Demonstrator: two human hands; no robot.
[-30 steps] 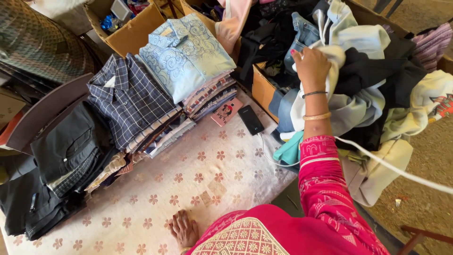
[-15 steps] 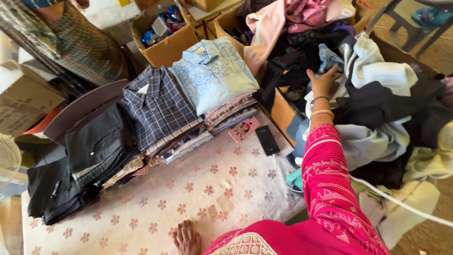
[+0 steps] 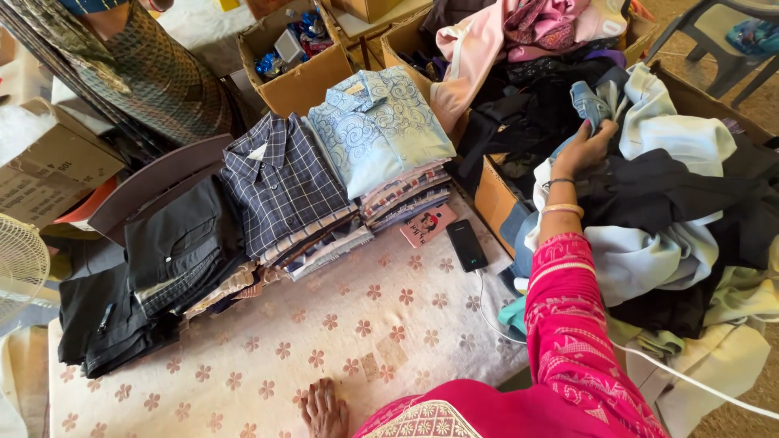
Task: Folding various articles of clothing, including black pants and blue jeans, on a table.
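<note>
A flower-patterned bench (image 3: 324, 341) fills the lower left of the frame, with stacks of folded shirts (image 3: 357, 162) along its upper edge. At right, a heap of loose clothes (image 3: 673, 211) spills from a cardboard box (image 3: 492, 199). The right hand (image 3: 583, 150), upper right of centre, curls its fingers around a blue garment (image 3: 588, 101) on that heap. The left hand (image 3: 324, 410) lies flat, fingers spread, on the bench at the bottom edge. A black phone (image 3: 466, 245) lies near the box.

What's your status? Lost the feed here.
Right hand gripping pale blue denim garment atop loose clothes heap. Left hand flat on floral-print tablecloth. Nothing blocking.
</note>
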